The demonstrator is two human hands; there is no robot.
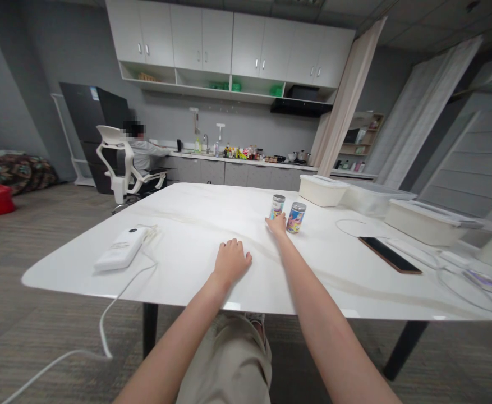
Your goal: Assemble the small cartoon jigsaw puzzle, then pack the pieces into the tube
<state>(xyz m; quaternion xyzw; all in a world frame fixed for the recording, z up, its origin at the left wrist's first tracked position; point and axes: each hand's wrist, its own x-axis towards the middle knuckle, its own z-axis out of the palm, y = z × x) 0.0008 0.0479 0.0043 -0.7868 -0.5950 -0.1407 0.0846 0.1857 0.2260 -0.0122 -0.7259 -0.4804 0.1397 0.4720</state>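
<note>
Two small printed cans with silver lids stand upright on the white table (178,224). My right hand (276,224) reaches out to the left can (277,205), thumb on its left side and fingers on its right, around its lower part. That hand covers the can's base. Just to the right, the other can (295,219) with a blue and pink cartoon print stands close to my fingers. My left hand (231,261) rests palm down on the table, fingers loosely bent and thumb apart, holding nothing.
Left on the table lies a white power bank-like device (122,249) with a trailing cable. Pale lidded boxes (322,189), a dark tablet-like slab (389,255) and cables are on the right. A person (142,154) sits beyond the table near a kitchen counter.
</note>
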